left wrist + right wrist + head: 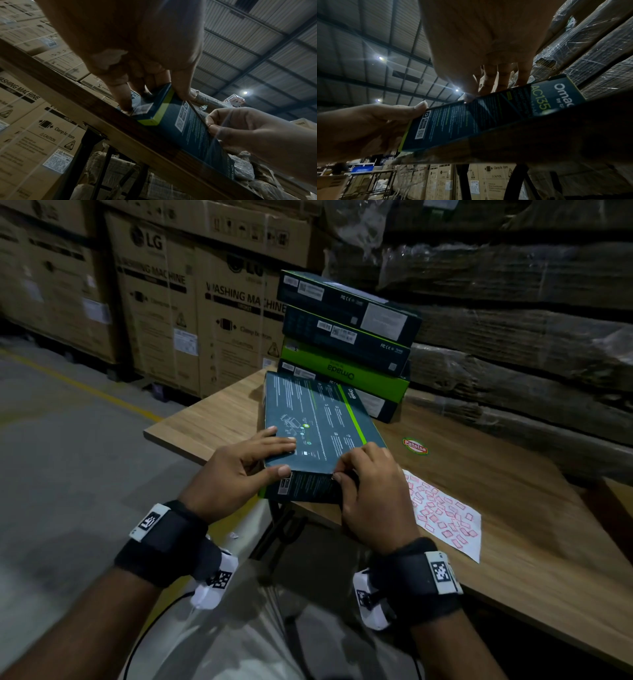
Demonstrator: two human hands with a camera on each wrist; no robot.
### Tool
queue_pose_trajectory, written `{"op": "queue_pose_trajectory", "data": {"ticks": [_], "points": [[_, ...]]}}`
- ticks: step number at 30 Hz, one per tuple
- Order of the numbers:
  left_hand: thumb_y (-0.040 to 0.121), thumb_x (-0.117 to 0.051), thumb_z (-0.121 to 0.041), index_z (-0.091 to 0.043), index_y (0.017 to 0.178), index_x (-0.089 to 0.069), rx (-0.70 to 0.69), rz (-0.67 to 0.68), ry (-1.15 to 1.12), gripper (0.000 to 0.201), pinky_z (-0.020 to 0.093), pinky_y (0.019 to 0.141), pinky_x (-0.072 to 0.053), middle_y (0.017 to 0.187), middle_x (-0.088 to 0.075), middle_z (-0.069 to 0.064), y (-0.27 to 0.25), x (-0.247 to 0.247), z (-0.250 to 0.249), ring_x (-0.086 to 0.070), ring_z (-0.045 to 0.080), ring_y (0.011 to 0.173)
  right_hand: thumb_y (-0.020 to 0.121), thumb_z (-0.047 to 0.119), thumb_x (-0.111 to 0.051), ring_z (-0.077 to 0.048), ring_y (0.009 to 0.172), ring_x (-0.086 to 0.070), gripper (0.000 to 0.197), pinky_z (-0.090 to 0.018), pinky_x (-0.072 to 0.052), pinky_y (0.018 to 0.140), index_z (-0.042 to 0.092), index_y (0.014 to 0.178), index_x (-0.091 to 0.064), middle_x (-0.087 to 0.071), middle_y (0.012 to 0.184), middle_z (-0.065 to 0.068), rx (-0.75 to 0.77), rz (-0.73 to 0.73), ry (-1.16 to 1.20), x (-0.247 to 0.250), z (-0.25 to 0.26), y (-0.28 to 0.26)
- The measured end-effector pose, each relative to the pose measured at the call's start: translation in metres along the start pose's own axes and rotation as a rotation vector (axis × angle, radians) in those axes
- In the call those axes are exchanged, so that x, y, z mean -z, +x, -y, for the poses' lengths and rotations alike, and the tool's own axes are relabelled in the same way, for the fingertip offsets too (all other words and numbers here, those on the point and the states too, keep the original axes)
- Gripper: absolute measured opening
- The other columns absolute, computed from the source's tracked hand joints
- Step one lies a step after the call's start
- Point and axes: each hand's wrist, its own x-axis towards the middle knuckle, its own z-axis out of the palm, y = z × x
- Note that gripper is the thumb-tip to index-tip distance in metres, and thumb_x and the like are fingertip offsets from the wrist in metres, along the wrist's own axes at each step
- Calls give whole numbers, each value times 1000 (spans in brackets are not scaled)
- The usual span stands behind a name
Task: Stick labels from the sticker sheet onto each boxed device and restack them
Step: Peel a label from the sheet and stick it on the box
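A flat dark teal boxed device (318,419) with a green stripe lies on the wooden table (496,491), its near end overhanging the table's near edge. My left hand (284,453) rests on its near-left corner, fingers flat on top and thumb along the near top edge. My right hand (339,470) has its fingers curled, and thumb and forefinger pinch the box's near top edge (210,124). Whether a label lies under those fingertips is hidden. The white sticker sheet (445,515) with several red-framed labels lies flat to the right of my right hand. A stack (346,337) of several similar boxes stands behind.
A round red and green sticker (415,446) sits on the tabletop right of the box. Large cardboard washing-machine cartons (191,313) stand at the back left. Wrapped pallets of flat cardboard (520,337) rise along the right. Grey floor with a yellow line (85,388) lies left.
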Motion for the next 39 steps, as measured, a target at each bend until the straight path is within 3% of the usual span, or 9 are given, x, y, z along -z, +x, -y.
{"op": "queue_pose_trajectory", "data": {"ticks": [16,23,29,34,39], "points": [[93,-76,-35,-30,136,-73,24,-5,-44,44,48,129,-36,148,-66,-18,0,-1,1,-35,-3,156,93,28,-53,-28,96,-53,13,-47,-44,81,21,102,-60,-54,103,0,27,-75,-122,-13,2,-7],[92,-76,-35,-28,136,-73,17,-20,-43,45,48,128,-38,146,-67,-18,0,-2,2,-36,-2,156,91,22,-67,-27,96,-55,24,-50,-44,83,18,111,-56,-57,105,1,3,-117,2,-16,-5,-10],[92,-77,-38,-28,137,-73,1,-32,-9,46,51,126,-41,146,-67,-18,0,-3,4,-37,-1,156,90,21,-70,-25,93,-53,25,-48,-42,81,16,109,-54,-54,104,3,24,-143,7,-15,-4,-11],[93,-77,-38,-25,138,-74,-17,-31,4,47,52,125,-42,146,-67,-16,0,-3,5,-38,1,155,81,24,-79,-24,95,-52,38,-44,-41,82,16,109,-54,-53,105,3,15,-128,0,-15,-5,-15],[92,-77,-39,-24,138,-73,-12,-29,9,49,52,124,-43,146,-67,-16,0,-3,6,-38,0,155,80,26,-83,-22,97,-54,42,-45,-47,85,15,111,-56,-57,106,4,-41,-155,86,-12,-3,-22]]}}
